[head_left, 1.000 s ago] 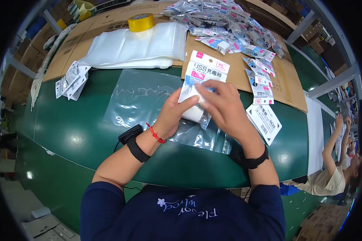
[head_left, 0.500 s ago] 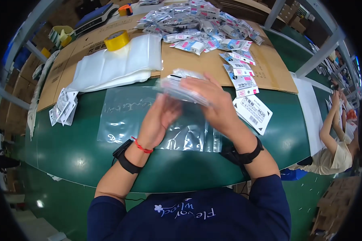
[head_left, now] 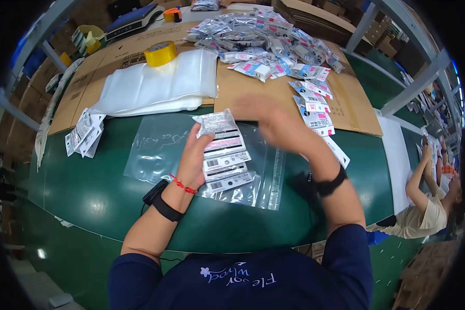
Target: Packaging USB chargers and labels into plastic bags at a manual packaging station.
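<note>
My left hand (head_left: 192, 163) grips a small stack of flat plastic packets (head_left: 223, 142), its thumb across the top one. Their backs, with printed text and barcodes, face up, and the lower ends overlap like steps. Beneath them a large clear plastic bag (head_left: 152, 147) lies flat on the green table. My right hand (head_left: 271, 121) is off the packets, to their right above the cardboard edge; motion smears its fingers. Beyond it on the right lie a column of overlapping packets (head_left: 315, 111) and a white printed card (head_left: 337, 151), partly hidden by my forearm.
A heap of similar packets (head_left: 263, 39) covers the cardboard sheet (head_left: 243, 85) at the back. Left of it, yellow tape (head_left: 160, 53) rests on stacked clear bags (head_left: 155, 85). White cards (head_left: 85, 135) lie at the left. A co-worker (head_left: 423, 212) is at the far right.
The stack, blurred between both hands before, has come down nearer me and is held by my left hand alone. My right hand has let go of it and moved away to the right.
</note>
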The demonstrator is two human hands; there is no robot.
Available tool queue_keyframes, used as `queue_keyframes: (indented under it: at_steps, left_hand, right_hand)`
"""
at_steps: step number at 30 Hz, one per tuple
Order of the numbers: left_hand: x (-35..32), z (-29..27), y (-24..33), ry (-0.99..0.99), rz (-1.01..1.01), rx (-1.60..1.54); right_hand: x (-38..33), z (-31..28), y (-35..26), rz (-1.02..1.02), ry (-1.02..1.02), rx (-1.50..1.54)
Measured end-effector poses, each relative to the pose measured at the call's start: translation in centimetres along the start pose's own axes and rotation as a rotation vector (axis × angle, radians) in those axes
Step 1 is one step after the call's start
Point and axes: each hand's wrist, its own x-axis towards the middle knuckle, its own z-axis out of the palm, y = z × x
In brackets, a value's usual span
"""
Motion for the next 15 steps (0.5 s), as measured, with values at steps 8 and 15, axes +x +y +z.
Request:
queue_keyframes:
  at_steps: [8, 15]
  left_hand:
    - [1.0, -0.9, -1.8, -0.060, 0.072, 0.026]
    - [0.4, -1.2, -1.8, -0.091, 0.082, -0.071]
  right_hand:
    - [4.4, -0.3, 15.4, 0.143, 0.118, -0.418]
    - [5.7, -0.3, 9.0, 0.436, -0.329, -0.447]
